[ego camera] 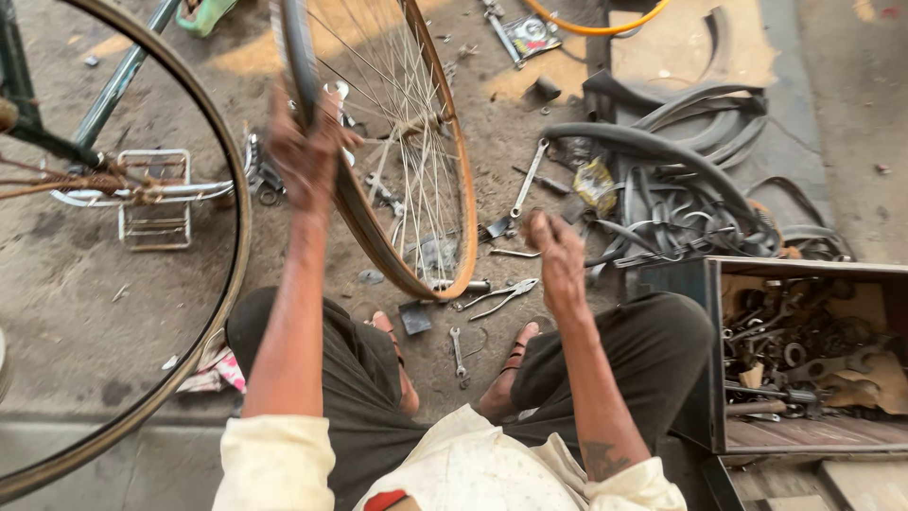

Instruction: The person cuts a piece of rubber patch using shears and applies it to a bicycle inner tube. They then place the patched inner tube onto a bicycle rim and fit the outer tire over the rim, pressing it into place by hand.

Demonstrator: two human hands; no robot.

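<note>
My left hand (305, 156) gripped the wheel (397, 142) by its rubber tyre, holding the thin-spoked, rusty rim upright on the dusty ground ahead. My right hand (556, 254) hovered loosely curled, empty, above steel pliers (499, 297) and spanner (528, 179).

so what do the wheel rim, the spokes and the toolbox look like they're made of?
Wheel rim: looks like metal with a brownish-orange tint, probably rust or warm light; the left hand grips its top, where a black tyre still sits.
Spokes: thin bright wire, likely steel, with a silvery glint.
Toolbox: dark, flat sheet walls, seemingly painted metal; hard to confirm.
The right hand hovers near the rim, holding nothing visible.
</note>
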